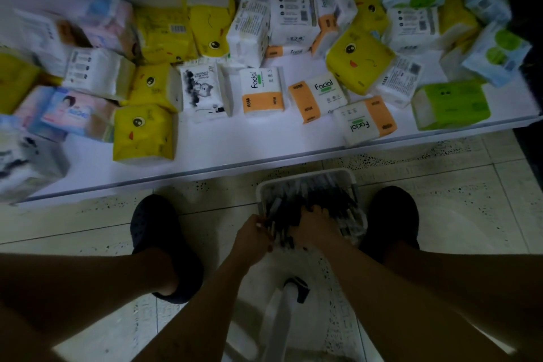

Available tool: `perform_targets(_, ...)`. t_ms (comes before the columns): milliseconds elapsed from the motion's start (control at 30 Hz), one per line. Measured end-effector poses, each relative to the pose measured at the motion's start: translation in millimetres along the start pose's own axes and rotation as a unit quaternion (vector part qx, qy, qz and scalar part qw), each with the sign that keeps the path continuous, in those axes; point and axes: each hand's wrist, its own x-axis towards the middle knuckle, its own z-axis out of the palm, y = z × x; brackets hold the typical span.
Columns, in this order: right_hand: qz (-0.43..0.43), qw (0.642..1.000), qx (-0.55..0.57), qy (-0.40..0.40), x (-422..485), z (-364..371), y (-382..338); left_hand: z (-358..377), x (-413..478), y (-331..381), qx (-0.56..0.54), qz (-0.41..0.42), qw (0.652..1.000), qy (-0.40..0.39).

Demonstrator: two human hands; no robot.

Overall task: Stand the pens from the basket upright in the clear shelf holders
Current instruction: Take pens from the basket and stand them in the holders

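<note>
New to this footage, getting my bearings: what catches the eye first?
Bright tissue packs, yellow, orange and green, crowd the white shelf across the top. Below, on the floor between two dark shoes, the left hand grips a few dark pens from a white basket while the right hand digs in.

The rectangular white basket [305,176] looks like smooth matt plastic. Soft tissue packs [261,91] are wrapped in shiny printed film, lying on a smooth white shelf [235,141].

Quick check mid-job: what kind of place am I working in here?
Probably a shop or stockroom: a low white shelf piled with wrapped tissue packs, and a basket of pens on the tiled floor.
</note>
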Motion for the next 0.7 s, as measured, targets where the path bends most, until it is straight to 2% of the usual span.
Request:
perform_targets(200,-0.006,1.000,0.018,0.025,-2,-2,-1,-5,-4,-3,-0.011,-0.020,1.000,0.018)
perform_targets(300,-0.013,0.995,0.060,0.076,2,3,1,-5,-2,-1,-0.006,0.002,1.000,0.013)
perform_targets(400,0.016,0.984,0.118,0.133,-2,4,7,-6,-4,2,0.005,0.026,1.000,-0.002)
perform_targets(533,0.063,0.967,0.181,0.168,-10,-6,13,-6,-6,7,0.005,0.042,0.999,-0.003)
perform_targets(700,0.075,0.945,0.280,0.155,-24,-22,19,-2,-16,24,0.000,0.033,0.999,0.007)
